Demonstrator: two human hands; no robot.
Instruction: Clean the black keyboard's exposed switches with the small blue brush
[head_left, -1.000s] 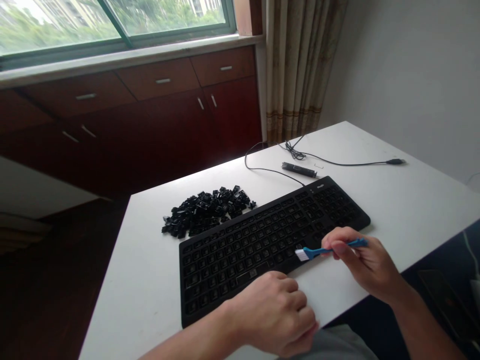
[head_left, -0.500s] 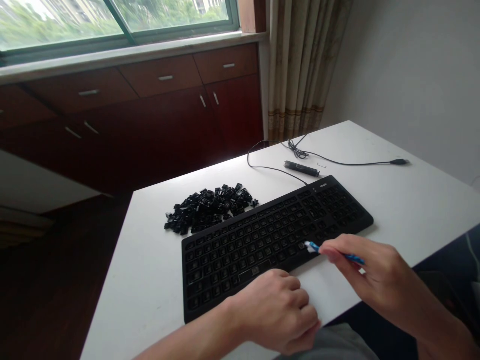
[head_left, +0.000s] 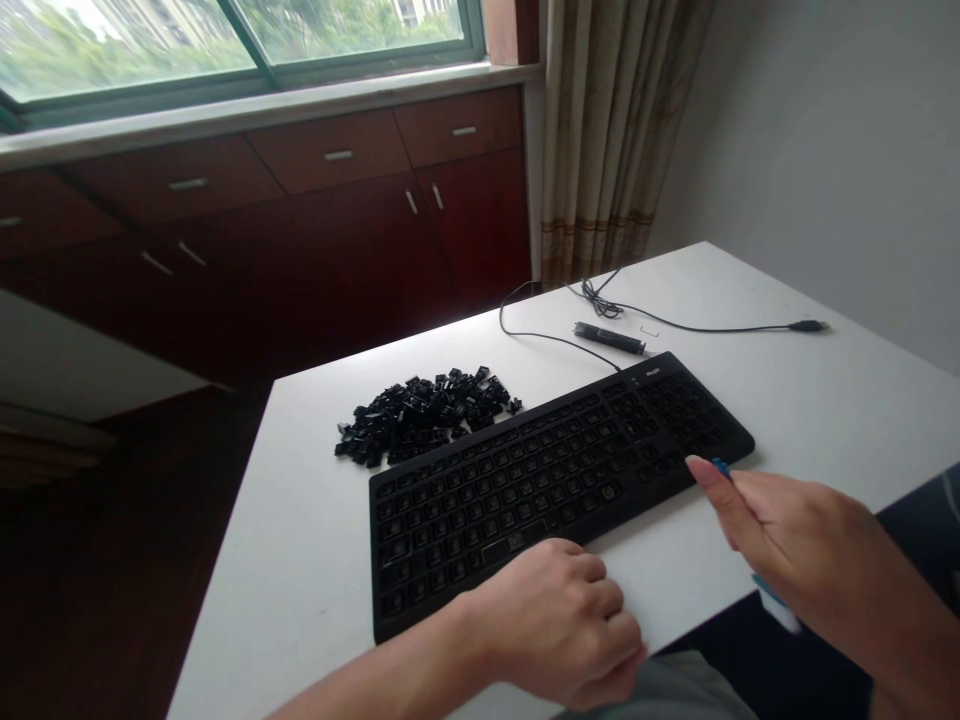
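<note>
A black keyboard (head_left: 525,480) with its keycaps taken off lies at a slant on the white table. My left hand (head_left: 562,620) rests in a curled fist at its near edge, back of the hand upward; the inside of the fist is hidden. Over the table's front edge, to the right of the keyboard, my right hand (head_left: 780,530) is closed around a toothbrush (head_left: 776,605). Its blue end pokes out above the thumb, and a blurred white end shows below the hand. A heap of loose black keycaps (head_left: 420,410) lies behind the keyboard's left half.
Behind the keyboard lie a long black bar-shaped piece (head_left: 609,338) and a thin bent wire (head_left: 649,331). The keyboard's cable (head_left: 705,329) loops across the back of the table (head_left: 255,560) to a USB plug (head_left: 808,326). Dark red cabinets (head_left: 337,240) stand beyond.
My right hand has lifted off the keyboard to the right, and the toothbrush has turned so that its white end points down. My left hand stays put.
</note>
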